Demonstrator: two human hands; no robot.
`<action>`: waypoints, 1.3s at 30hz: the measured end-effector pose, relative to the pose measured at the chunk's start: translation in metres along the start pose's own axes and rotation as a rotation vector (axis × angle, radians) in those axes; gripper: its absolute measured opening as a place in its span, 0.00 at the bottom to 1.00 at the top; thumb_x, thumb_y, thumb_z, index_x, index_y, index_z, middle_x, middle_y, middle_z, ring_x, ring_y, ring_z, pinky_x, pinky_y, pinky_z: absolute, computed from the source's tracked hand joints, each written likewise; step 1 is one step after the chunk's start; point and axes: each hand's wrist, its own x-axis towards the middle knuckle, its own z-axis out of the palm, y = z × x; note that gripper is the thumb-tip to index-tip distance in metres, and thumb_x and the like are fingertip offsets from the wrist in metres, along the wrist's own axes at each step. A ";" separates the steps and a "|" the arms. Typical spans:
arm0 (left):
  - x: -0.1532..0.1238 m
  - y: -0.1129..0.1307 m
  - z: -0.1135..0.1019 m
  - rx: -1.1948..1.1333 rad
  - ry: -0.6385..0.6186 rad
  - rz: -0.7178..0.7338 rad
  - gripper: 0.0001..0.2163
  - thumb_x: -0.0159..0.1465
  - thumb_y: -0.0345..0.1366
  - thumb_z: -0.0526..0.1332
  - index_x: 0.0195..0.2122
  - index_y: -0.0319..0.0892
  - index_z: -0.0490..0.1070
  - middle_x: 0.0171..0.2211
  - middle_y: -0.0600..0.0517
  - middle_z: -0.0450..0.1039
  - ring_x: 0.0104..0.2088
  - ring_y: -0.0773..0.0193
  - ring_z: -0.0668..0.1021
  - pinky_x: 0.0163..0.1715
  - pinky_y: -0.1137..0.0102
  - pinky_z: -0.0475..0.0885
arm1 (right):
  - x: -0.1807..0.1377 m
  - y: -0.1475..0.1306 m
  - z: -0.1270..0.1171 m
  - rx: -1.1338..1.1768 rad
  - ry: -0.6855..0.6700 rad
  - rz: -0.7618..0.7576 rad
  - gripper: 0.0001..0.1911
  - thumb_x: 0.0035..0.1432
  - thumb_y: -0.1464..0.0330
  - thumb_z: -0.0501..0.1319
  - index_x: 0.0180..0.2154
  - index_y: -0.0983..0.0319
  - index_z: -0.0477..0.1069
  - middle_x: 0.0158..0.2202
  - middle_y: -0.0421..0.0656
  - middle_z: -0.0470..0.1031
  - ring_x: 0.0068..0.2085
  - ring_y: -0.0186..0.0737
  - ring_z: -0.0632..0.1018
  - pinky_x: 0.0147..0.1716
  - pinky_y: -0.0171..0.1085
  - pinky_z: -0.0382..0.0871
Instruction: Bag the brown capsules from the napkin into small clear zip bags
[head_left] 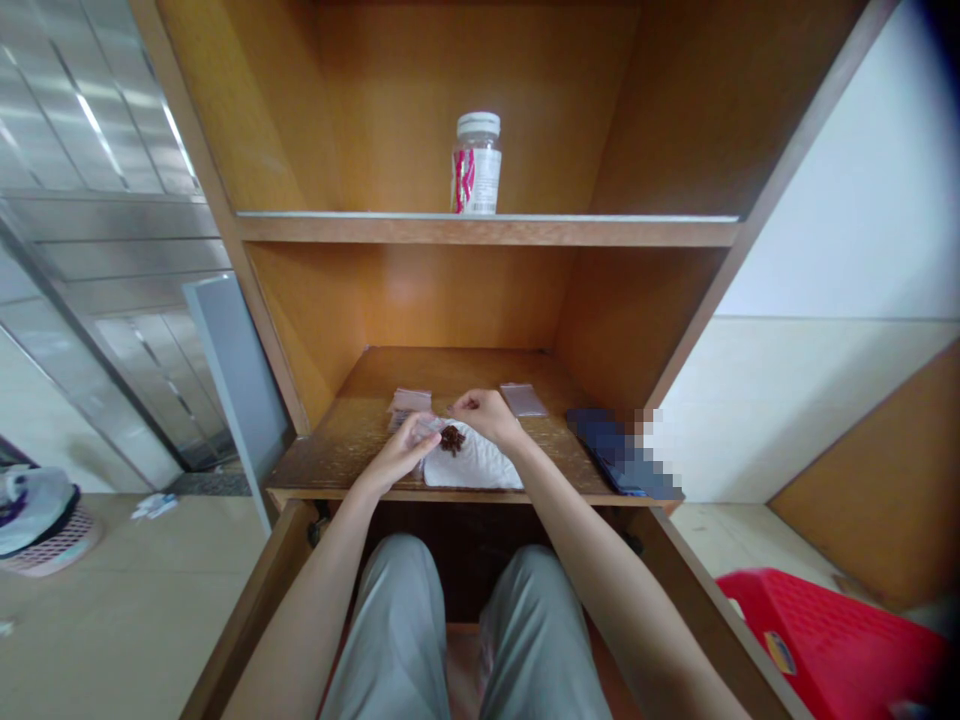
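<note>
The left hand (397, 450) pinches a small clear plastic bag (429, 427) beside a dark brown shrivelled clump (451, 438), which sits on a crumpled white paper sheet (472, 462). The right hand (487, 415) hovers just above the clump, its grip closed on something too small to tell. Both rest over a worn brown wooden shelf (457, 370). Two flat pinkish packets (410, 403) lie at the back left, and another (523, 400) lies right of the hands. A flat dark blue object (611, 450), partly blurred, lies further right. Above stands a white-capped clear plastic jar (476, 165) with a pink-and-white label.
</note>
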 end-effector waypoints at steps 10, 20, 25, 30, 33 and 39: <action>0.000 -0.001 0.000 0.011 0.003 -0.004 0.19 0.57 0.43 0.56 0.49 0.44 0.57 0.46 0.50 0.65 0.47 0.62 0.68 0.49 0.67 0.60 | -0.004 -0.011 0.012 0.185 -0.151 -0.042 0.07 0.42 0.69 0.59 0.23 0.67 0.73 0.22 0.41 0.73 0.24 0.31 0.70 0.25 0.29 0.62; 0.000 -0.001 -0.001 0.055 -0.009 0.015 0.17 0.58 0.43 0.55 0.47 0.44 0.59 0.39 0.51 0.66 0.39 0.64 0.70 0.44 0.68 0.63 | -0.001 0.007 0.007 0.081 -0.108 -0.044 0.09 0.45 0.68 0.57 0.24 0.67 0.73 0.23 0.43 0.74 0.25 0.31 0.71 0.25 0.29 0.61; 0.000 -0.002 -0.001 0.030 -0.034 0.028 0.16 0.58 0.43 0.55 0.46 0.44 0.60 0.40 0.50 0.66 0.39 0.65 0.70 0.43 0.68 0.63 | -0.009 0.017 0.004 -0.330 -0.077 0.030 0.08 0.43 0.72 0.56 0.23 0.66 0.75 0.22 0.44 0.75 0.24 0.33 0.71 0.23 0.29 0.57; 0.001 -0.004 -0.002 0.004 -0.027 0.032 0.16 0.58 0.43 0.56 0.46 0.44 0.60 0.39 0.51 0.66 0.39 0.65 0.70 0.42 0.68 0.64 | -0.017 0.020 0.005 -0.511 -0.122 0.032 0.10 0.43 0.74 0.55 0.23 0.65 0.75 0.22 0.45 0.75 0.25 0.33 0.72 0.22 0.29 0.55; 0.000 -0.003 -0.001 0.002 -0.029 0.033 0.17 0.58 0.43 0.56 0.46 0.44 0.60 0.38 0.51 0.66 0.38 0.65 0.70 0.42 0.69 0.64 | -0.017 0.021 0.005 -0.535 -0.113 0.030 0.10 0.43 0.74 0.54 0.23 0.65 0.75 0.23 0.47 0.76 0.25 0.35 0.72 0.22 0.30 0.54; -0.001 0.000 -0.001 -0.006 -0.021 0.026 0.16 0.57 0.44 0.56 0.45 0.44 0.61 0.37 0.52 0.66 0.37 0.65 0.70 0.41 0.69 0.64 | -0.014 0.027 0.006 -0.511 -0.133 0.038 0.08 0.43 0.73 0.57 0.22 0.64 0.75 0.23 0.48 0.76 0.24 0.36 0.73 0.21 0.31 0.55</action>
